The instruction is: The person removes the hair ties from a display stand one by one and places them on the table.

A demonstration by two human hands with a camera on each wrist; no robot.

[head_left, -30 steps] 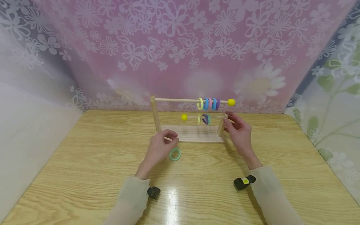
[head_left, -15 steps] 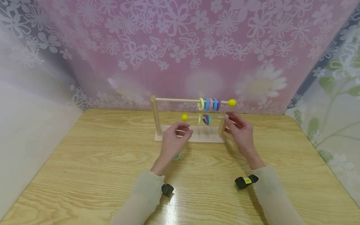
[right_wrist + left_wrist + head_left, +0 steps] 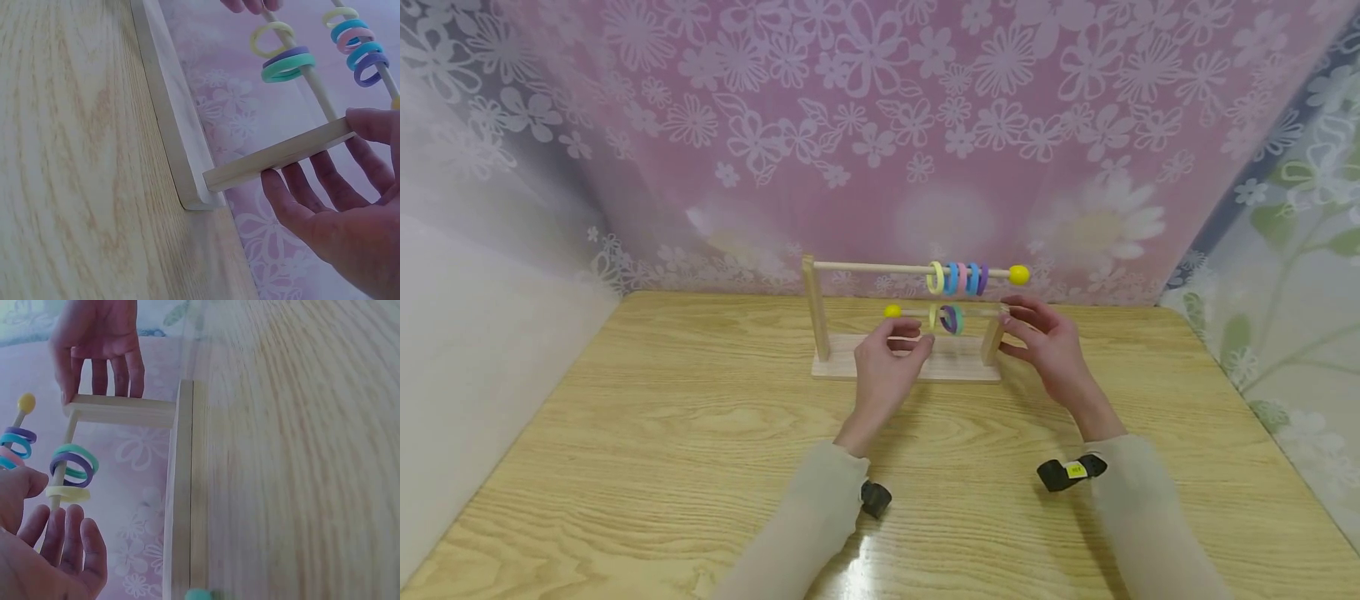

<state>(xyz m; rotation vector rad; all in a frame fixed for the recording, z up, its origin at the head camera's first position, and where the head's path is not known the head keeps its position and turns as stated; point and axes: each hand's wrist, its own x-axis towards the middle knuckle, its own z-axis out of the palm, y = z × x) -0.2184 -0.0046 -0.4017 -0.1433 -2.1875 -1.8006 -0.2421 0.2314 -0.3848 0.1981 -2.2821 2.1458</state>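
Observation:
A wooden ring stand point(image 3: 906, 369) has two rods on posts, with pastel rings on both. My right hand point(image 3: 1054, 354) holds its short right post point(image 3: 281, 153), thumb at the top end and fingers along the outer face. The left hand point(image 3: 887, 367) is at the lower rod, thumb and fingers apart on either side of it. Its fingertips are right by a yellow ring point(image 3: 69, 493). Farther along that rod hang a purple ring point(image 3: 284, 56) and a green ring point(image 3: 289, 67). At the left wrist view's bottom edge shows part of a green piece point(image 3: 199, 594).
The upper rod point(image 3: 872, 267) bears yellow, blue, pink and purple rings and ends in a yellow ball point(image 3: 1018, 275). Another yellow ball point(image 3: 892, 311) tips the lower rod. The stand is on a wood-grain table point(image 3: 662, 467), before a flowered pink curtain point(image 3: 880, 125).
My left hand has moved right and up from beside the loose green ring to the lower rod, and its arm now hides that ring in the head view. The right hand stays at the post.

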